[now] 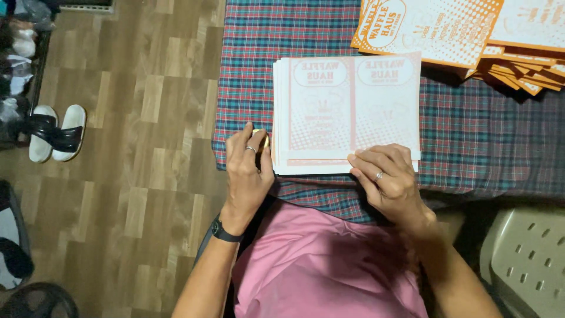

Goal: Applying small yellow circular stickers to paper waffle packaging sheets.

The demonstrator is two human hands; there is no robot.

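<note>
Seen from the head camera, the left hand (247, 171) is clenched over a small gold-coloured object (263, 141) just left of the stack of pale printed sheets (347, 112) on the checked worktop (471, 129). The right hand (385, 176) rests released, fingers pressing the stack's near edge. Pressing unevenly there could skew the top sheets, or the gold object might nudge the stack's side.

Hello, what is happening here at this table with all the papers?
A person in a pink top sits at a table with a plaid cloth. The right hand presses on the near edge of a stack of pale printed sheets. The left hand covers a small gold-coloured object beside the stack. A pile of orange printed sheets lies at the far side.
</note>
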